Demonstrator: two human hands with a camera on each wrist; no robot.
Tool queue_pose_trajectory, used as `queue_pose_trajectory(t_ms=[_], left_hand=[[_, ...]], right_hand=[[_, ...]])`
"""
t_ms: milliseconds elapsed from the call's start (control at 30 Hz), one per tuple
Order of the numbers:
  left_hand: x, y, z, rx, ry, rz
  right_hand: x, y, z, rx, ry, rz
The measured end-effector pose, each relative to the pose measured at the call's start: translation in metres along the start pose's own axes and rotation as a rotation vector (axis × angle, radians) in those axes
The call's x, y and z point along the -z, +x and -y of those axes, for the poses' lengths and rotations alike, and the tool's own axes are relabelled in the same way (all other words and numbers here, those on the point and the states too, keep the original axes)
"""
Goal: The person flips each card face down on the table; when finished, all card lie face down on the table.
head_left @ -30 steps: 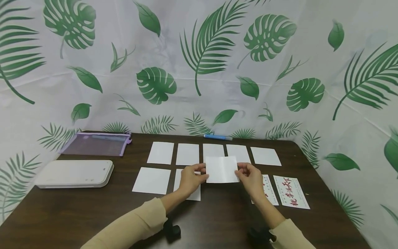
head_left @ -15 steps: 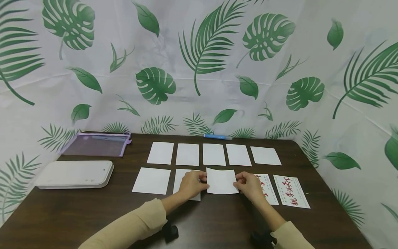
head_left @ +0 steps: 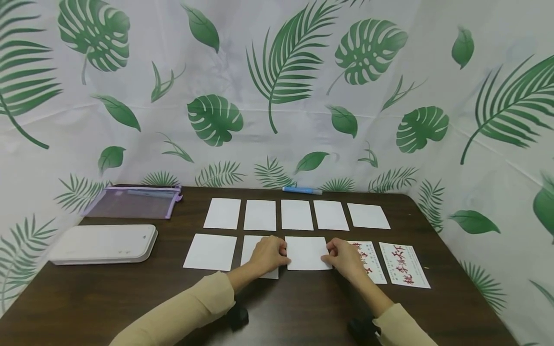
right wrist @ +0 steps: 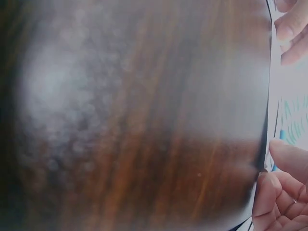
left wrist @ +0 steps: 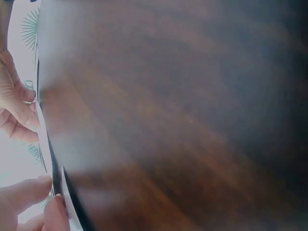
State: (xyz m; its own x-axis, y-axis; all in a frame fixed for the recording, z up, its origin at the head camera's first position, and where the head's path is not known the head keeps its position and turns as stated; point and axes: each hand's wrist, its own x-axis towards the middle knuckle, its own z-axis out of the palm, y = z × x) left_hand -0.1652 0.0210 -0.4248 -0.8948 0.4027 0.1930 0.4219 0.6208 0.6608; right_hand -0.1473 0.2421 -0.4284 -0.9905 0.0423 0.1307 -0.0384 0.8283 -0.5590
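Observation:
A blank white card (head_left: 307, 253) lies at or very near the tabletop in the front row, its long side facing me. My left hand (head_left: 269, 254) pinches its left edge between thumb and fingers, and my right hand (head_left: 346, 258) pinches the right edge. In the left wrist view the card's edge (left wrist: 44, 137) runs between both hands. Partly under my left hand is another blank card (head_left: 250, 247). Beside my right hand lies a card with red characters (head_left: 370, 262), partly covered, and a second printed card (head_left: 405, 265) is further right.
Several blank cards (head_left: 296, 215) form a row behind. A further blank card (head_left: 209, 252) lies front left. A white flat device (head_left: 106, 243) and a purple mesh zip pouch (head_left: 132, 202) sit at left. A blue marker (head_left: 301, 190) lies by the table's back edge.
Both hands have brought the card down and toward me, from in front of the back row into the front row. It was bowed and now looks flat.

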Motion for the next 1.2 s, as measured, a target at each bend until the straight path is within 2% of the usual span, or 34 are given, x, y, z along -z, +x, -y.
queue_pose_trajectory(t_ms=[133,300,400,533,700,1000,1100,1200], left_hand=[[0.000,0.000,0.000,-0.007,0.023,0.009],[0.003,0.004,-0.003,-0.058,0.017,0.005],[0.007,0.010,-0.010,-0.069,-0.010,-0.006],[0.009,0.022,-0.023,-0.035,-0.105,0.028],[-0.006,0.028,-0.036,0.062,-0.267,0.120],[-0.040,0.036,-0.054,0.141,-0.450,0.170],[-0.049,0.040,-0.059,0.155,-0.481,0.178],[-0.057,0.045,-0.064,0.153,-0.463,0.174]], right_hand=[[-0.001,0.000,0.001,0.023,-0.045,0.009],[0.001,0.000,0.001,0.057,-0.060,0.015],[0.011,0.003,-0.002,0.047,-0.009,0.007],[0.032,0.008,-0.010,-0.006,0.091,-0.011],[0.050,0.012,-0.030,-0.089,0.177,-0.002],[0.065,0.006,-0.074,-0.132,0.156,-0.065],[0.067,0.006,-0.082,-0.142,0.138,-0.063],[0.069,0.006,-0.087,-0.157,0.117,-0.056]])
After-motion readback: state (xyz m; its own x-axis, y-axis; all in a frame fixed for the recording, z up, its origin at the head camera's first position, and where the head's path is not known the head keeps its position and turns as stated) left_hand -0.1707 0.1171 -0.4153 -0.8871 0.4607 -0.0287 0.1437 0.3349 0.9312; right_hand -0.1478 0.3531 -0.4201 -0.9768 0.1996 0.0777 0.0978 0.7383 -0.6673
